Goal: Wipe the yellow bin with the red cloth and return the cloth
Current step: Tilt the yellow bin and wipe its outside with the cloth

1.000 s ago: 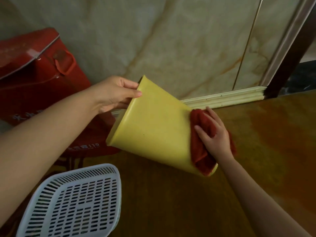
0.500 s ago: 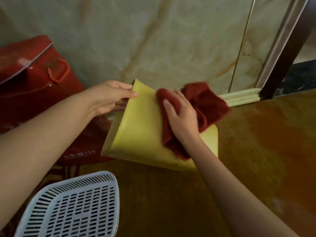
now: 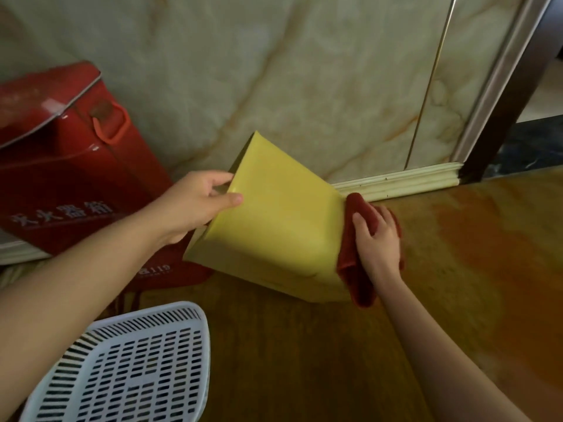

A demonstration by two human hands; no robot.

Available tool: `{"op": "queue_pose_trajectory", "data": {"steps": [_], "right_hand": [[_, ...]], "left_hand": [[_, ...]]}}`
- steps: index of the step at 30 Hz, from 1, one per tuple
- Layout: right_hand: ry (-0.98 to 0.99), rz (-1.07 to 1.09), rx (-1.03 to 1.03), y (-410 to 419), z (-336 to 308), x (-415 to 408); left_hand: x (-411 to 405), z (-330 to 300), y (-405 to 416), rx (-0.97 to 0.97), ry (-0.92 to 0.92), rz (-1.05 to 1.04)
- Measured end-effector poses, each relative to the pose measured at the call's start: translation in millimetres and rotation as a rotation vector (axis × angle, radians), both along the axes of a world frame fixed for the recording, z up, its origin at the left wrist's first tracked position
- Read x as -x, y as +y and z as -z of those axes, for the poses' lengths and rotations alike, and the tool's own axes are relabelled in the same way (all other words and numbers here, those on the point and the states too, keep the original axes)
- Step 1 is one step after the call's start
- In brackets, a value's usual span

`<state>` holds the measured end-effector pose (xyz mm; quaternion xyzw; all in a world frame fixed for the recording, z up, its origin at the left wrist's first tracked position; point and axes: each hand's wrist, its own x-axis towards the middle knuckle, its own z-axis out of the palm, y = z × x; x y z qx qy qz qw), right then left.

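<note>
The yellow bin [image 3: 274, 226] is tipped on its side above the floor, its open rim toward the left and its base toward the right. My left hand [image 3: 195, 205] grips the rim, thumb on the outer wall and fingers inside. My right hand [image 3: 379, 242] presses the red cloth [image 3: 353, 260] flat against the bin's base end. The cloth hangs down past the bin's lower right corner. The inside of the bin is hidden.
A red metal box [image 3: 70, 166] with white characters stands at the left against the marble wall [image 3: 304, 71]. A white slotted basket [image 3: 128, 367] sits at the lower left. A dark door frame [image 3: 511, 95] rises at the right over the orange-brown floor [image 3: 457, 269].
My right hand with the cloth has slid from the bin's upper side wall down to its right base end. The bin is tilted a little differently in my left hand.
</note>
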<state>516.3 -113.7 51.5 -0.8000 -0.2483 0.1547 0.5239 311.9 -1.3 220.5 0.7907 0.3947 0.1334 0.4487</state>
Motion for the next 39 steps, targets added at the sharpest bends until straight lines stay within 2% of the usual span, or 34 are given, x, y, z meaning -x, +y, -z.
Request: {"op": "queue_pose_trajectory", "data": {"steps": [4, 6, 8, 10, 12, 16, 17, 20, 22, 24, 27, 30, 32, 34, 36, 39], "right_hand": [[-0.201, -0.257, -0.269, 25.1, -64.1, 44.5], [-0.274, -0.318, -0.331, 39.4, -91.4, 50.6], [-0.33, -0.319, -0.356, 38.9, -92.4, 43.4], [-0.343, -0.31, -0.337, 22.4, -66.1, 27.2], [-0.262, -0.209, -0.221, -0.5, -26.9, 2.3], [0.084, 0.005, -0.018, -16.3, 14.3, -45.9], [0.109, 0.021, -0.012, -13.1, 15.7, -51.3], [0.171, 0.077, -0.069, -5.1, 14.3, -53.1], [0.194, 0.121, -0.12, 0.1, 5.8, -40.7], [0.094, 0.115, -0.222, 8.7, -12.7, -14.6], [-0.192, -0.151, -0.421, 28.8, -58.1, 39.2], [-0.458, -0.357, -0.339, 49.9, -79.8, 55.9], [-0.502, -0.415, -0.276, 49.7, -66.9, 45.7], [-0.484, -0.45, -0.256, 36.7, -33.6, 33.7], [-0.435, -0.397, -0.193, 18.4, 9.9, 22.7], [-0.092, -0.199, -0.035, -3.4, 59.6, 10.5]], "left_hand": [[-38.1, -7.2, -9.7, 0.017, 0.015, -0.022], [-52.0, -12.4, -5.8, 0.058, -0.017, -0.069], [-56.5, -16.2, -1.9, 0.088, 0.015, -0.095], [-55.2, -17.0, 3.6, 0.11, 0.054, -0.098], [-53.3, -18.1, 9.3, 0.13, 0.064, -0.135], [-55.3, -18.1, 5.3, 0.189, -0.047, -0.083], [-53.9, -14.9, -0.4, 0.129, 0.003, -0.025], [-34.9, -0.3, -18.4, -0.219, 0.239, 0.101], [-20.4, 4.1, -19.5, -0.276, 0.239, 0.066], [-18.4, 4.5, -18.1, -0.197, 0.178, 0.051], [-32.7, -0.3, -8.1, -0.091, 0.061, 0.007], [-36.8, -9.3, 7.1, 0.003, -0.028, -0.031], [-27.8, -7.1, 17.5, 0.032, 0.029, -0.049], [-14.1, 1.0, 24.3, 0.098, 0.093, -0.073], [-8.0, 8.9, 31.1, 0.141, 0.076, -0.127], [-9.5, 9.5, 35.5, 0.182, 0.009, -0.216]]}}
